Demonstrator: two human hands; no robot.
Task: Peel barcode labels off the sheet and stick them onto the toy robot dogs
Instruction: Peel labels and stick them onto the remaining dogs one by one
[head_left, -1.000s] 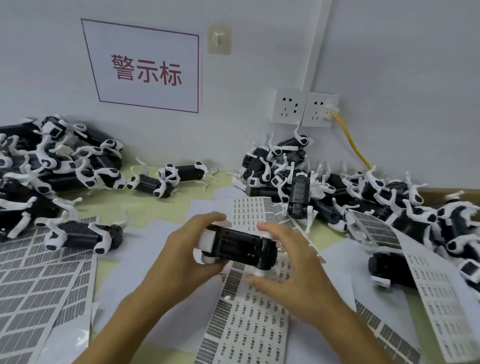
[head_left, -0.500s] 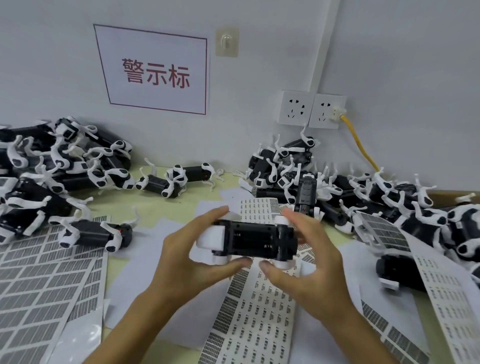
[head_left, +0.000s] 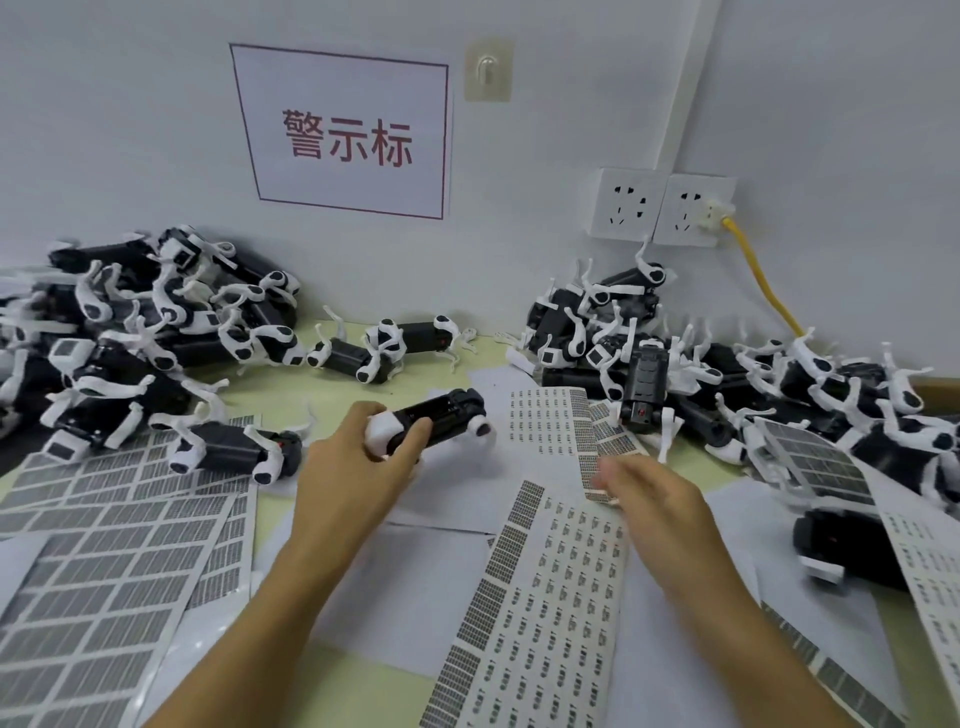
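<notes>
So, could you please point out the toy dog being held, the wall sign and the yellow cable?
Held toy dog (head_left: 441, 415), head view, on its black body.
Wall sign (head_left: 348, 135), head view, on the red lettering.
Yellow cable (head_left: 761, 275), head view, midway down its run below the socket.

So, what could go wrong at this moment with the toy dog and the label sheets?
1. Only the left hand grips the toy dog, by one end; the far end sticks out unsupported, so it may slip or tip.
2. The right hand is blurred above overlapping label sheets; it might drag a sheet or crease it.
3. Dog piles on the left and right look alike, so finished and unfinished dogs may mix.
</notes>
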